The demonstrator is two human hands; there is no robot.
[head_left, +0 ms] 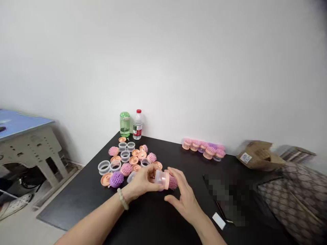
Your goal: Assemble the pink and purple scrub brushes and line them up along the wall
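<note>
My left hand (143,180) grips the clear plastic base (159,178) of a round bristle brush between thumb and fingers. The brush is tilted sideways above the table, its orange collar (167,180) and pink bristle head (173,182) pointing right. Around the bristle end, my right hand (185,195) is spread. Its index finger lies by the collar, and its thumb stands apart below. To the left lie loose parts: clear rings (104,167), orange discs (134,160), pink bristle heads (126,169) and a purple bristle head (116,179).
Several whole brushes (208,151) stand in rows near the wall. A green bottle (125,124) and a water bottle (137,125) stand at the back left corner of the black table (76,204). On the right are a paper bag (258,154), a white block (219,221) and a patterned bag (291,194).
</note>
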